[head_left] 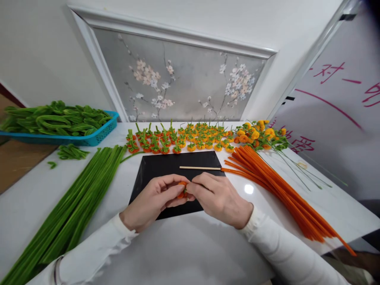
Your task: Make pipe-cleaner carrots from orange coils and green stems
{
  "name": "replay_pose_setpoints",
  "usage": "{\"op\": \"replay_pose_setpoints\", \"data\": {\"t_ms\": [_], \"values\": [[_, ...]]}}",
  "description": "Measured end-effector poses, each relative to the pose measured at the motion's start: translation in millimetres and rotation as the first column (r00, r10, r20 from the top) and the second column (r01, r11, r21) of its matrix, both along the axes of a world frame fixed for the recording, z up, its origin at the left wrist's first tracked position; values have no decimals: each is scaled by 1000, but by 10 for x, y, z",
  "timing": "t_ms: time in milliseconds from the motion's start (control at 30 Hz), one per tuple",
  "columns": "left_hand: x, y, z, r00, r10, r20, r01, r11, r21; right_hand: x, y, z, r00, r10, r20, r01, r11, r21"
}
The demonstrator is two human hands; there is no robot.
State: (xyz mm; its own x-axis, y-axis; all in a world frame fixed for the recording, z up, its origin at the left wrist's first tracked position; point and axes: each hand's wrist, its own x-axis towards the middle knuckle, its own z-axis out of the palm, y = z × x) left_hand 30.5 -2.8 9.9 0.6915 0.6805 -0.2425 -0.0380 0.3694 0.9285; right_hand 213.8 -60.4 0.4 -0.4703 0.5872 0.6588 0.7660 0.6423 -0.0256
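Between the fingertips of my left hand [158,198] sits a small orange pipe-cleaner pumpkin [182,190] with a bit of green on it. The fingers and thumb of my right hand [218,196] pinch at its right side; the part they grip is mostly hidden. Both hands hover over a black mat [154,166]. Across the mat's upper part lies a thin wooden stick [200,168]. Beyond the mat stand several rows of finished orange pumpkins with green tops [154,144] and yellow ones [202,136].
Long green pipe cleaners [80,202] lie left, orange ones [276,186] right. A blue basket [102,132] of green loops stands back left, with short green pieces [71,151] before it. Yellow flowers [261,132] on thin stems lie back right. A framed panel [190,83] stands behind.
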Motion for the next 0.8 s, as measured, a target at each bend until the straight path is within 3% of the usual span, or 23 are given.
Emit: {"op": "replay_pose_setpoints", "data": {"t_ms": [133,300,467,800], "values": [[22,-43,-11,999,30,-24,-27,993,117,-49,-1,-54,978,-47,-204,22,992,-125],[59,-81,-5,997,65,-44,-45,933,357,-48,1,-54,954,-67,-293,7,980,-199],[12,-28,5,1000,8,-15,-4,965,261,-2,-3,-29,926,-54,-374,0,990,-143],[22,-9,-19,1000,25,-16,-22,989,149,26,-4,-5,992,-48,-114,41,997,-62]]}}
